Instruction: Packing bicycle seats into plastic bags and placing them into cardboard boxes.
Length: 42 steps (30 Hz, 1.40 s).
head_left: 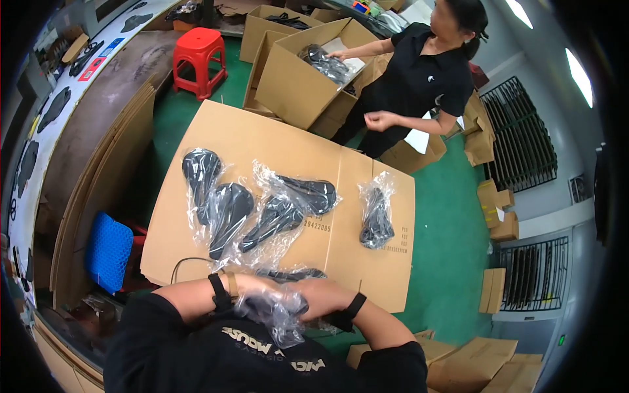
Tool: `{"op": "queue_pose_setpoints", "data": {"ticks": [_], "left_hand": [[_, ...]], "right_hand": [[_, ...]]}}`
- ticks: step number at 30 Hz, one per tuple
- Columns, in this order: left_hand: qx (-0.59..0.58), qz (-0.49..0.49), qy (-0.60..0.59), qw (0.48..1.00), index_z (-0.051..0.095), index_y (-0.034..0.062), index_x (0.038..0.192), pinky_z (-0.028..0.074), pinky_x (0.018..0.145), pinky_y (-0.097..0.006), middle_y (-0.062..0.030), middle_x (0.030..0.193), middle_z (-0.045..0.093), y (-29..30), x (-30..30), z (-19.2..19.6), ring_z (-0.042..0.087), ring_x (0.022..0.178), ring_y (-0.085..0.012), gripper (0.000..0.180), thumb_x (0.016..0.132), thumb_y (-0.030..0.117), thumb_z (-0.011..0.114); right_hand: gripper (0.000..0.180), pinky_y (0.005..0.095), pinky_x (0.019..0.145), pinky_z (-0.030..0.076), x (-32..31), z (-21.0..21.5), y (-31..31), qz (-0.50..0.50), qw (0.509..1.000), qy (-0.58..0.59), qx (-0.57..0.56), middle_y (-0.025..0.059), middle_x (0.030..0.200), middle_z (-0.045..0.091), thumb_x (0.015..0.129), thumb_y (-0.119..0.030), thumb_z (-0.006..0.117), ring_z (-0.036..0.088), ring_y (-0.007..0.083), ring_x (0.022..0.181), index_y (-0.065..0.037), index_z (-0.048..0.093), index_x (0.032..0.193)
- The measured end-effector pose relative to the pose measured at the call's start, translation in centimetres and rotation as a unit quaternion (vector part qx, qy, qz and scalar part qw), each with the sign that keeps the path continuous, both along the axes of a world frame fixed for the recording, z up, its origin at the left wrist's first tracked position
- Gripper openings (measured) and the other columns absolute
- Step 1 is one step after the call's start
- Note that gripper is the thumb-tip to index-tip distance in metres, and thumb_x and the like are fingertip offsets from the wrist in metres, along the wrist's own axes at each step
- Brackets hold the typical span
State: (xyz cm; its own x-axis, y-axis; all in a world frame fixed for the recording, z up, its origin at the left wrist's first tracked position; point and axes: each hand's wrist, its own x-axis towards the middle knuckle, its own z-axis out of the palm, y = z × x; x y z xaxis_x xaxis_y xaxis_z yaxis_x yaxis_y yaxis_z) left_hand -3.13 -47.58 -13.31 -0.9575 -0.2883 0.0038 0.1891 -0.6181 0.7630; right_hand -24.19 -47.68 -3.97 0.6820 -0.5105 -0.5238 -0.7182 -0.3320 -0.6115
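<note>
Close to my body, at the table's near edge, both my hands hold a crumpled clear plastic bag point(274, 322). A dark shape shows inside it beside my right hand point(320, 295). My left hand point(254, 284) is on the bag's other side, its fingers partly hidden by plastic. Just beyond my hands lies a black bicycle saddle point(295, 274) in clear wrap, partly covered by them. Several more bagged black saddles lie on the cardboard-topped table: one saddle point(230, 206) left of the middle, another saddle point(320, 195) farther right, and a lone saddle point(376, 219) toward the right edge.
A co-worker point(419, 78) across the table has one hand in an open carton point(295, 78) of bagged items. A red stool point(199, 59) stands at the far left, a blue chair back point(109, 252) at the near left. Cartons point(475, 360) are stacked at the near right.
</note>
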Motion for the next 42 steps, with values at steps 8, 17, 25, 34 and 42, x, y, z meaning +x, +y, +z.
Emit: {"op": "queue_pose_setpoints", "data": {"ticks": [8,17,25,34,42], "left_hand": [[-0.471,0.308,-0.576,0.593,0.034,0.0029,0.136,0.048,0.086,-0.039,-0.0178,0.122,0.049,-8.8,-4.4,-10.9,0.052,0.107,-0.0322,0.088,0.068,0.036,0.078],[-0.451,0.246,-0.677,0.527,0.034,0.0044,0.136,0.050,0.078,-0.041,-0.0140,0.105,0.054,-7.2,-2.6,-13.6,0.058,0.095,-0.0317,0.079,0.067,0.015,0.070],[-0.409,0.395,-0.492,0.660,0.037,0.0115,0.137,0.051,0.075,-0.038,-0.0162,0.114,0.059,-3.7,1.0,-11.1,0.062,0.096,-0.0281,0.070,0.070,0.011,0.058],[0.390,0.371,-0.215,0.815,0.048,0.0062,0.128,0.055,0.069,-0.028,-0.0126,0.112,0.063,-1.1,3.1,-2.9,0.066,0.089,-0.0207,0.064,0.094,0.057,0.029],[0.335,0.328,-0.223,0.855,0.044,0.0059,0.131,0.054,0.074,-0.034,-0.0137,0.115,0.062,0.6,4.5,-3.1,0.064,0.095,-0.0227,0.067,0.093,0.060,0.029]], "right_hand": [[0.054,0.0333,0.079,0.051,-22.9,-16.9,-6.8,-0.577,0.799,-0.167,0.036,0.0123,0.097,0.065,0.070,-0.021,0.079,0.064,0.0205,0.084,0.009,0.057,0.109],[0.073,0.0382,0.081,0.049,-22.2,-18.7,-17.3,-0.546,0.823,0.118,-0.102,0.0248,0.101,0.064,0.063,-0.037,0.082,0.064,0.0323,0.090,0.013,0.056,0.109],[0.070,0.0478,0.099,0.034,-5.6,-17.1,-21.6,-0.164,0.934,0.079,-0.308,0.0165,0.118,0.054,0.065,-0.017,0.074,0.048,0.0328,0.115,-0.006,0.044,0.127],[0.069,0.0518,0.100,0.029,-2.2,-14.2,-20.8,-0.224,0.924,-0.116,-0.287,0.0099,0.104,0.056,0.061,-0.014,0.070,0.051,0.0296,0.104,-0.020,0.049,0.127],[0.073,0.0506,0.101,0.032,5.2,-6.6,-11.8,0.205,0.895,-0.267,-0.293,0.0045,0.096,0.054,0.060,-0.007,0.071,0.055,0.0210,0.096,-0.029,0.054,0.127]]}}
